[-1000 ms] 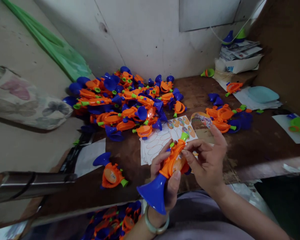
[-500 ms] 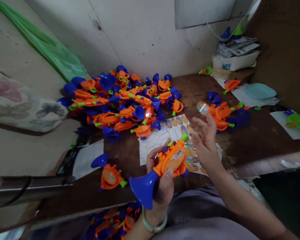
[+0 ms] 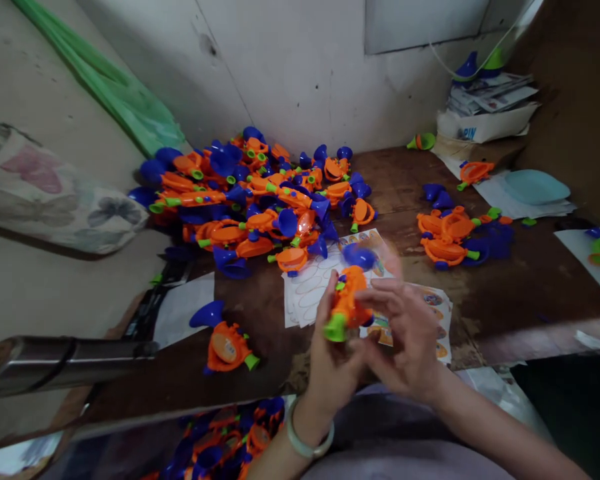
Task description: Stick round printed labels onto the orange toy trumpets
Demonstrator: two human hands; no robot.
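Note:
My left hand (image 3: 325, 373) is wrapped round an orange toy trumpet (image 3: 349, 297) with a green mouthpiece towards me and a blue bell pointing away. Against the trumpet's right side lie the fingertips of my right hand (image 3: 405, 337), its fingers stretched out and the thumb apart, slightly blurred. No sticker can be made out on its fingers. Beneath both hands are sticker sheets (image 3: 307, 287), partly bare ovals and partly printed stickers. Another toy trumpet (image 3: 227, 348), with an oval label on its body, rests on the table to the left.
A large heap of toy trumpets (image 3: 260, 220) fills the back left of the table. Several orange bodies (image 3: 445, 250) lie at the right, near a light blue dish (image 3: 537, 185). A metal cylinder (image 3: 65, 357) juts in from the left. More trumpets (image 3: 225, 440) sit below the table edge.
The trumpet has turned in my left hand, its bell now away from me and its mouthpiece near. My right hand, earlier raised with a sticker on a fingertip, has come left onto the trumpet.

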